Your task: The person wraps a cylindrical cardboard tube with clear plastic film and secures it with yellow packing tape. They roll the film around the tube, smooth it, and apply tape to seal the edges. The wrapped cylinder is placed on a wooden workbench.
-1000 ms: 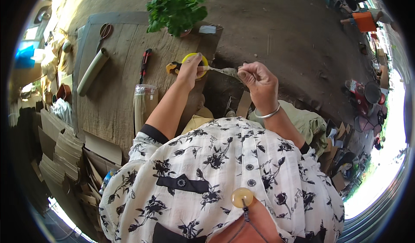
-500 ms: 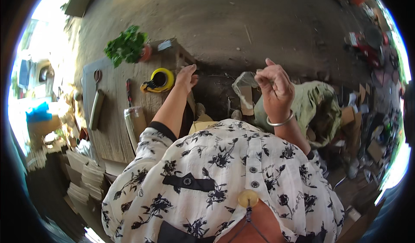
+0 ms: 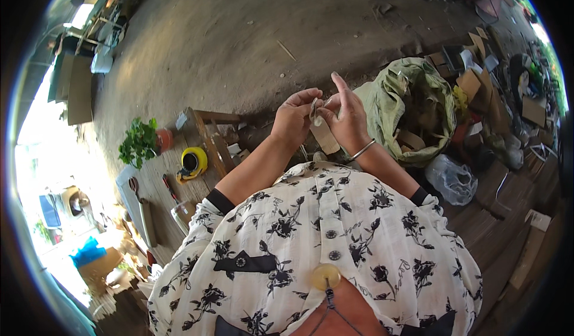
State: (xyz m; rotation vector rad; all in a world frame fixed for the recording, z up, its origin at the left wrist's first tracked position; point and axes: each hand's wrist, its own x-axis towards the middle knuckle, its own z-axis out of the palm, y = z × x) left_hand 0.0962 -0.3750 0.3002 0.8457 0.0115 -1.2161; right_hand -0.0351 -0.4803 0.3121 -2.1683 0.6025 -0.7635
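Note:
In front of my chest, my left hand and my right hand have come together. Between their fingertips is a small pale crumpled piece, perhaps thin film; its kind is too small to make out. My left thumb and fingers pinch it. On the right, thumb and bent fingers close at its other side while one finger points up. Below the hands shows a flat strip of brown cardboard. Nearest to my right hand stands an open green woven sack with cardboard scraps inside.
On the wooden table at left are a potted plant, a yellow tape dispenser, scissors and a red-and-black screwdriver-like tool. A clear plastic bag lies right of the sack, with cardboard scraps beyond.
My hands, apart before, have met at the small piece. My left hand has left the table's side and closed. The view has turned toward the right, showing more of the sack.

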